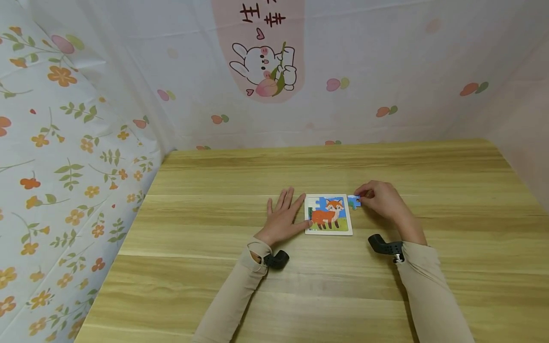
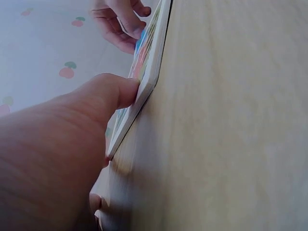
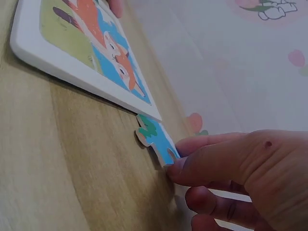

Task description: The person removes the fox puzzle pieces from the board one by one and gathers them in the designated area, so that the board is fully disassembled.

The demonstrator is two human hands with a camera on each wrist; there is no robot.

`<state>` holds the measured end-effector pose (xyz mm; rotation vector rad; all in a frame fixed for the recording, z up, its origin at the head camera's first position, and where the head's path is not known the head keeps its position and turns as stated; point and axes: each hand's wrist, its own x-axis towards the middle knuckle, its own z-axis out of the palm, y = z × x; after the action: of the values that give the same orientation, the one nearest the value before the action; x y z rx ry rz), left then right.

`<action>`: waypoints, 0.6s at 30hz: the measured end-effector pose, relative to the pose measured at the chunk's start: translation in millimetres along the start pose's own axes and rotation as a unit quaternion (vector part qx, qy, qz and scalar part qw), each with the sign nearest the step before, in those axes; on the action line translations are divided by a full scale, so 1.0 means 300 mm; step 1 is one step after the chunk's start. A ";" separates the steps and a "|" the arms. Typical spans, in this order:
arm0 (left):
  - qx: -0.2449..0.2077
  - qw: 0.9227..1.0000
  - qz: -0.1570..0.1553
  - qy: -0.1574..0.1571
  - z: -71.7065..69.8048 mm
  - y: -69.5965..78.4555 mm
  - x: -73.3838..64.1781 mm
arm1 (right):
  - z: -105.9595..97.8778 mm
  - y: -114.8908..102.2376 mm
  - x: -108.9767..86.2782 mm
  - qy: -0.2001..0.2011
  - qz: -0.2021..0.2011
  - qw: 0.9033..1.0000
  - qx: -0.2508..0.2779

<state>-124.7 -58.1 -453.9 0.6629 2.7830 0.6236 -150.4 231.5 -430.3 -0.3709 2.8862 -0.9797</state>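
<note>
A fox jigsaw puzzle (image 1: 328, 214) in a white frame lies flat on the table, with a pale gap at its upper left corner. My left hand (image 1: 284, 220) rests at the frame's left side, fingers spread and straight; its thumb (image 2: 126, 91) presses on the frame's edge. Just off the frame's right side, my right hand (image 1: 383, 200) pinches a blue and green puzzle piece (image 3: 161, 142) between thumb and fingertips. The piece's far end meets or nearly meets the frame's corner in the right wrist view; whether they touch I cannot tell.
The wooden table (image 1: 206, 209) stretches out on all sides of the puzzle. Behind it hangs a white cloth (image 1: 364, 57) with a rabbit print, and a flowered cloth (image 1: 77, 157) hangs at the left. Each wrist wears a black camera mount (image 1: 386, 246).
</note>
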 end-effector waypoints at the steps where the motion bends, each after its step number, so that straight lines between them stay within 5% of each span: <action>1: 0.000 1.000 0.000 0.000 -0.001 0.000 0.000 | 0.001 0.000 0.000 0.001 0.000 1.000 -0.002; 18: -0.011 1.000 0.006 0.002 -0.005 0.004 -0.001 | 0.019 0.003 0.000 0.011 -0.006 1.000 0.020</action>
<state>-124.3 -57.8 -452.0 0.6763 2.7738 0.6580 -149.7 228.8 -435.4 -0.3784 2.8823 -1.0480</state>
